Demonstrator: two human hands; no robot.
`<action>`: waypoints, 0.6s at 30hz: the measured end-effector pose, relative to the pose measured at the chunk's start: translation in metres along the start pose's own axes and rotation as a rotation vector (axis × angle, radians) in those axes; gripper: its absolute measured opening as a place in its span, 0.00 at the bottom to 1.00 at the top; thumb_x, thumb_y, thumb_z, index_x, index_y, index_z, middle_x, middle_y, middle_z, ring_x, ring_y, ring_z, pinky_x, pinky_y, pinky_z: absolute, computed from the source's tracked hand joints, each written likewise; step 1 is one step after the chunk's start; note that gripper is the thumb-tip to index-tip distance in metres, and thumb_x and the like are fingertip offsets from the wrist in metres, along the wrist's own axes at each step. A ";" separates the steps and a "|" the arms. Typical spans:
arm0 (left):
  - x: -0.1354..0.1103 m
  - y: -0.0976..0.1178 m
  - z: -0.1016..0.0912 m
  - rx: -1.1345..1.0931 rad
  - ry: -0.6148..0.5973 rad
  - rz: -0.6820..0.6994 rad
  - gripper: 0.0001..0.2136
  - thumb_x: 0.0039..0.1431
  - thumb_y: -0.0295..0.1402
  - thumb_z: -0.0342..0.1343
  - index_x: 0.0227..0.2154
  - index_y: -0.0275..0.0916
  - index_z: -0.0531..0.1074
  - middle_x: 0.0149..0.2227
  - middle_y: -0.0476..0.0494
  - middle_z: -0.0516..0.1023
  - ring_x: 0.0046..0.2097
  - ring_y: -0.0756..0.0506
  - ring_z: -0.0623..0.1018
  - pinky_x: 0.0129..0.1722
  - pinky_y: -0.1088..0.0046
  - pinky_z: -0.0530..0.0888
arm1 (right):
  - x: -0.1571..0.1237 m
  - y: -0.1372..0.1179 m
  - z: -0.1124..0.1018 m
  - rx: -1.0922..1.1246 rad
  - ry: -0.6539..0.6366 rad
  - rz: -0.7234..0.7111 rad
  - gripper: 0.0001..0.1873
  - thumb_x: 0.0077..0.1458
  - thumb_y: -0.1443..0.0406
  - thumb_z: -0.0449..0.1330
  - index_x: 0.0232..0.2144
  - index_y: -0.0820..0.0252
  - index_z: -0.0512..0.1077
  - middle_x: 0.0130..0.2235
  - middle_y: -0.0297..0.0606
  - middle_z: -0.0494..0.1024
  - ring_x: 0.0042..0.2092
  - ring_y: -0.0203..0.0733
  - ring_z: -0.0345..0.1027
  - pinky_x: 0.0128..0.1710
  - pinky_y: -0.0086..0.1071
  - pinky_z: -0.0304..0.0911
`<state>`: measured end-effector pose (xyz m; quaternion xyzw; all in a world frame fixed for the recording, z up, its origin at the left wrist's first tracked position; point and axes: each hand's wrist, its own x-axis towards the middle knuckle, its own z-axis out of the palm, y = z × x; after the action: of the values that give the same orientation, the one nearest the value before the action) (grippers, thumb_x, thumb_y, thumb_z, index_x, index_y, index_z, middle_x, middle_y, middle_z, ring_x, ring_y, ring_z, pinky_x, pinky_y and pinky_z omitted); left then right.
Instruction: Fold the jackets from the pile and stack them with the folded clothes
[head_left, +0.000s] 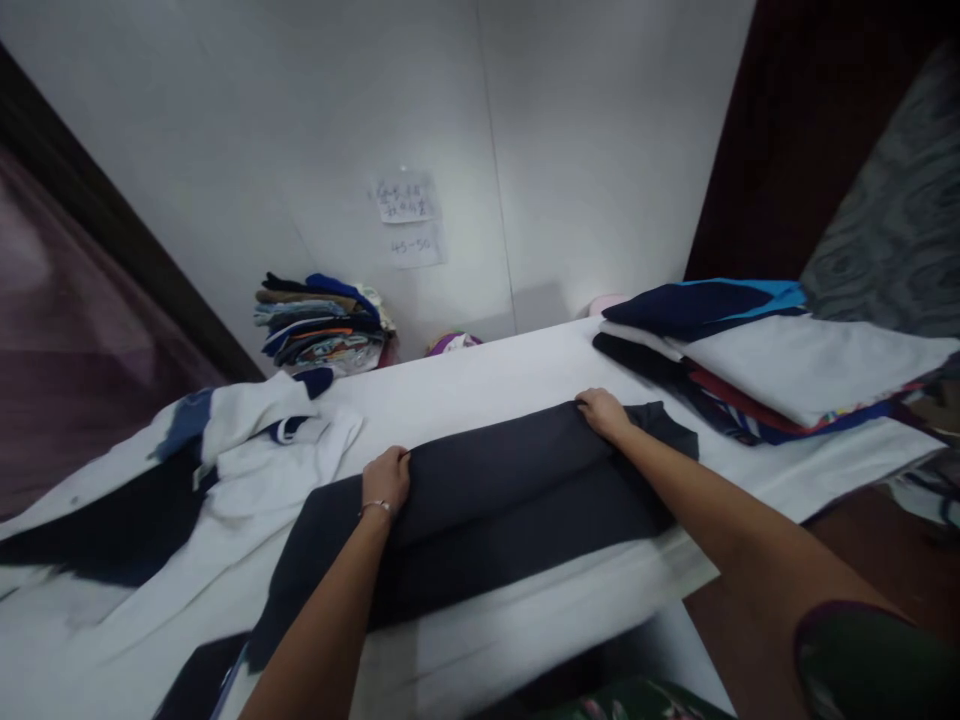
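A dark grey garment [480, 510] lies spread across the white table [480, 385] in front of me, with one layer folded over along its length. My left hand [385, 478] grips the folded edge near the garment's left part, fingers closed on the cloth; a thin bracelet is on that wrist. My right hand [602, 412] pinches the same fold at the far right, near the dark collar end.
A stack of folded clothes [757, 360] in white, navy and red sits at the right. Loose white and navy garments [247, 450] lie at the left. A pile of folded coloured clothes [322, 322] stands by the wall, under paper notes [406, 215].
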<state>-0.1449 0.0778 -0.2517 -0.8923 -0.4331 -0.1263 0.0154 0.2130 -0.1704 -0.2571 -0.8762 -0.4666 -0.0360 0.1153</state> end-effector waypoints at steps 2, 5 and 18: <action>0.004 -0.003 0.002 0.016 -0.013 0.006 0.15 0.63 0.35 0.42 0.41 0.39 0.73 0.41 0.39 0.79 0.44 0.40 0.77 0.45 0.66 0.68 | 0.001 -0.003 0.001 0.000 0.003 0.026 0.17 0.59 0.65 0.49 0.47 0.57 0.73 0.47 0.41 0.76 0.50 0.45 0.65 0.48 0.34 0.57; 0.008 -0.005 0.006 -0.004 -0.131 -0.027 0.14 0.62 0.35 0.43 0.39 0.41 0.75 0.41 0.41 0.79 0.45 0.40 0.77 0.43 0.67 0.69 | 0.002 -0.006 0.006 0.006 -0.024 0.047 0.15 0.58 0.65 0.51 0.43 0.58 0.75 0.44 0.42 0.77 0.47 0.45 0.67 0.45 0.34 0.59; -0.007 0.000 -0.002 -0.109 -0.021 -0.064 0.18 0.60 0.35 0.44 0.50 0.39 0.71 0.53 0.40 0.74 0.54 0.42 0.72 0.54 0.65 0.67 | -0.005 -0.003 0.005 0.129 -0.052 0.066 0.17 0.60 0.64 0.50 0.47 0.56 0.74 0.50 0.41 0.75 0.52 0.45 0.65 0.52 0.35 0.56</action>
<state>-0.1490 0.0720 -0.2515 -0.8788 -0.4541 -0.1409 -0.0416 0.2073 -0.1710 -0.2625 -0.8825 -0.4416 0.0206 0.1603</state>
